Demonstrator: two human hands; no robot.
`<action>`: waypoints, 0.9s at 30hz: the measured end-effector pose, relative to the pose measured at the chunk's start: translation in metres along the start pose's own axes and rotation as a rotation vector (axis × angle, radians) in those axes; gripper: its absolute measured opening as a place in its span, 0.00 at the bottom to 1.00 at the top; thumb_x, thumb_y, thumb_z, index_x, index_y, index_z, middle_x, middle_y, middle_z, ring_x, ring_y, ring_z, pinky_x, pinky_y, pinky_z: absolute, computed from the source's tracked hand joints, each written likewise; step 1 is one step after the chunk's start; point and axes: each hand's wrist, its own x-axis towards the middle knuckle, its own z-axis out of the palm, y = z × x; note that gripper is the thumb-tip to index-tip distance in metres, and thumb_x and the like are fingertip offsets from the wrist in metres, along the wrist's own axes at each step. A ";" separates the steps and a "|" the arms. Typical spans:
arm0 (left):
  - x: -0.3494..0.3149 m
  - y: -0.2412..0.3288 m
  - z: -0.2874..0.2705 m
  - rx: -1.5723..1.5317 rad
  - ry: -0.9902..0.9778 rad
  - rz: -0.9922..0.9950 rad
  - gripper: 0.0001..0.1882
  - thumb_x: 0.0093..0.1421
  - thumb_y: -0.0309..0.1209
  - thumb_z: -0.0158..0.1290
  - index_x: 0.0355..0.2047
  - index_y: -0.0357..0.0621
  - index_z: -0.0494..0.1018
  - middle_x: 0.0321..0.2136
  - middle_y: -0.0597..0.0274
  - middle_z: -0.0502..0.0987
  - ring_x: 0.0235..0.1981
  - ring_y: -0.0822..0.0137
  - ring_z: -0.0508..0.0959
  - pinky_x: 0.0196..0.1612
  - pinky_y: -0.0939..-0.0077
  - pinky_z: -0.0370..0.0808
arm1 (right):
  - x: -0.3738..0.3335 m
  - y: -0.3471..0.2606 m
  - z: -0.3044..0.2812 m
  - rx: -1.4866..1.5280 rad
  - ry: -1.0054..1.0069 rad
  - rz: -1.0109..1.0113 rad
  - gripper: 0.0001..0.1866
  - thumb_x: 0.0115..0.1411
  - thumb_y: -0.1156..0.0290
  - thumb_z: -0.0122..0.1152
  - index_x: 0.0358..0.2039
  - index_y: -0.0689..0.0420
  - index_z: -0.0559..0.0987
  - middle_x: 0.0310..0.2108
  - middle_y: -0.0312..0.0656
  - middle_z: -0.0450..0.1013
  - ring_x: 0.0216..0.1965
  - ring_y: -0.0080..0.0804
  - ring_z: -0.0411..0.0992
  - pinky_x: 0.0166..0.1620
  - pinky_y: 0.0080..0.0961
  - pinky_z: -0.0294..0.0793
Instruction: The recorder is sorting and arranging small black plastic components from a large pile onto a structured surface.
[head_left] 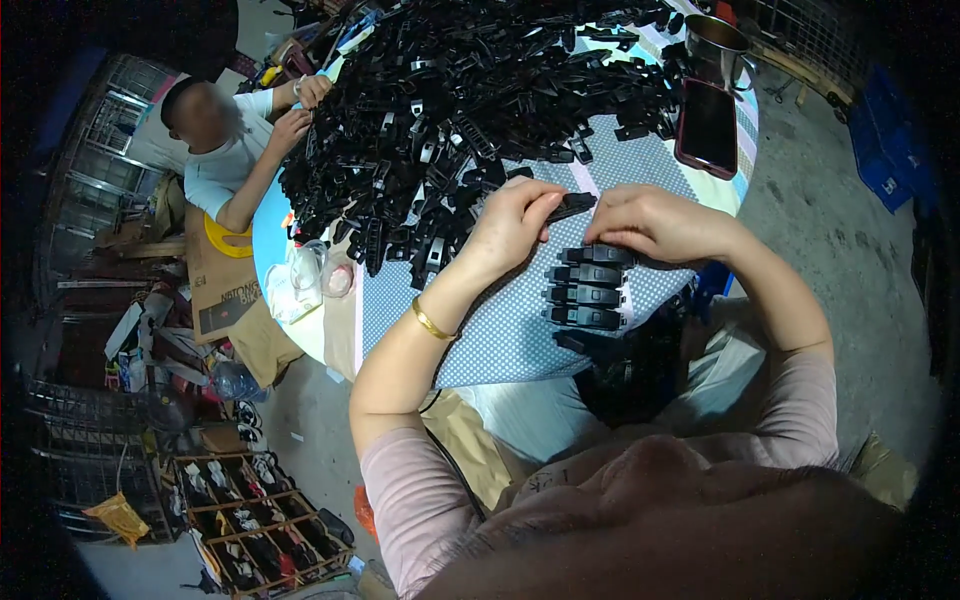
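Note:
My left hand (515, 218) is closed on a black plastic part (573, 205) that looks like a buckle, its far end pointing right. Facing it, my right hand (648, 222) has its fingers bent and pressed together beside that end; what they grip, if anything, is hidden. Just below the right fingers, several similar black buckle-like parts (588, 294) lie side by side in a column on the dotted tablecloth (480, 345). Beyond my left hand spreads a large heap of black plastic parts (470, 100), some with shiny metal pieces.
A phone (708, 128) and a metal mug (716, 52) stand at the table's right. Clear plastic bags (298, 282) lie at its left edge. Across the left side, another person (215, 150) has both hands at the heap. Blue crates (885, 140) sit on the floor at right.

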 end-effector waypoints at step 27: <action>-0.003 -0.005 0.014 0.438 0.179 0.298 0.12 0.50 0.28 0.60 0.37 0.41 0.78 0.30 0.56 0.73 0.35 0.57 0.72 0.41 0.69 0.70 | -0.008 0.014 -0.014 -0.213 0.234 0.164 0.11 0.48 0.74 0.65 0.33 0.62 0.79 0.31 0.47 0.72 0.36 0.47 0.72 0.40 0.37 0.71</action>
